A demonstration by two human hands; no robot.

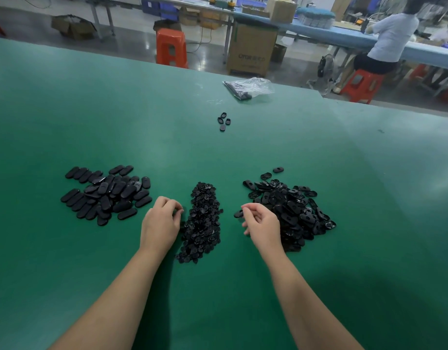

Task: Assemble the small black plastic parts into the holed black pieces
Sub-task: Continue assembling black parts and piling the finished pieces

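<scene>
On matte green table [243, 147], glossy oval holed pieces [291, 208], knobbly small parts [202, 223]

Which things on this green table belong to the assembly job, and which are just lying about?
Job:
- pile of small parts, left hand pinching at its edge
- pile of holed pieces, right hand holding one
- pile of closed oval pieces, possibly finished ones

Lying about:
- plastic bag
- four stray pieces
- orange stool
- cardboard box
</scene>
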